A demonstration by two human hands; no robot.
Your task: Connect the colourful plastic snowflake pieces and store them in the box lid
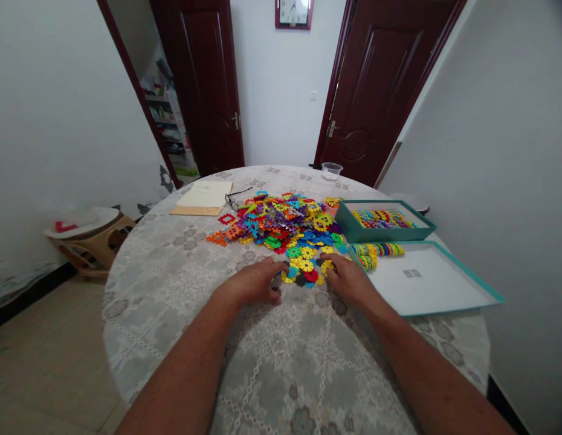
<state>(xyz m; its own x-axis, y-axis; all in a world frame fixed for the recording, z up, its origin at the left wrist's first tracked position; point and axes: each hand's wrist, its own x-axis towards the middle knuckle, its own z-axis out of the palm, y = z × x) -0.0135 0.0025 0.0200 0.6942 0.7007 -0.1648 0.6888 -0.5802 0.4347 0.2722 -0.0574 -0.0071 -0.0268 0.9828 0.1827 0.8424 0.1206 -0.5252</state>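
A loose pile of colourful plastic snowflake discs [307, 264] lies in front of me, with yellow, red, blue, green and black pieces at its near edge. My left hand [258, 281] rests at the left side of these discs, thumb and fingers apart, its fingertips touching the outermost pieces. On the opposite side, my right hand [348, 279] has its index finger and thumb spread beside a yellow disc [327, 266]. Neither hand visibly lifts a piece. Behind the discs, flat lattice-shaped pieces [272, 219] in purple, orange and blue form a higher heap.
At right, a green box [385, 232] holds rows of stacked discs; its white-lined lid [426, 284] carries more disc rows. A notebook [203, 196], eyeglasses [232, 202] and a clear plastic bowl [330, 171] lie on the round table [172, 326]. A wooden stool [93, 241] stands left.
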